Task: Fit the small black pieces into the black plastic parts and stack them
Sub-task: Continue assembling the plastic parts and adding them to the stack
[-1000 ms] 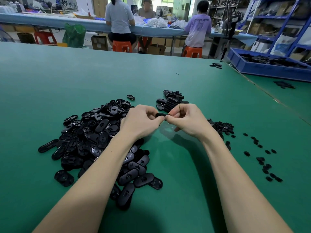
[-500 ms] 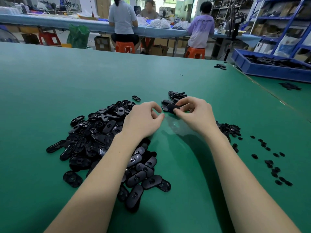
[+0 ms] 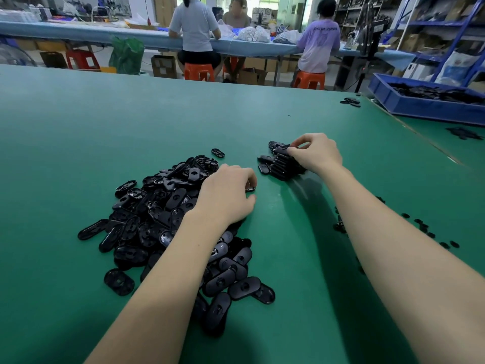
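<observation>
Nearest, on the green table (image 3: 65, 132), lies a loose heap of black plastic parts (image 3: 168, 222), flat ovals with a hole in the middle, spreading from under the left forearm. They look light, stiff and smooth, so probably slippery when pinched flat; taking one by its long edges should hold better than by its faces. To the right, beside the right forearm, small black pieces (image 3: 425, 229) are scattered well apart from the heap; they look tiny and easy to flick away, best picked up with fingertips. The left hand (image 3: 225, 198) rests at the heap's far right edge, fingers curled down onto a part (image 3: 250, 189) on the table; whether it has actually gripped it I cannot tell. Further off, the right hand (image 3: 317, 153) pinches a finished part against the top of the leaning stack (image 3: 282, 164). The stack looks likely to slide if nudged. Beyond, a blue tray (image 3: 420, 109) holds more parts
</observation>
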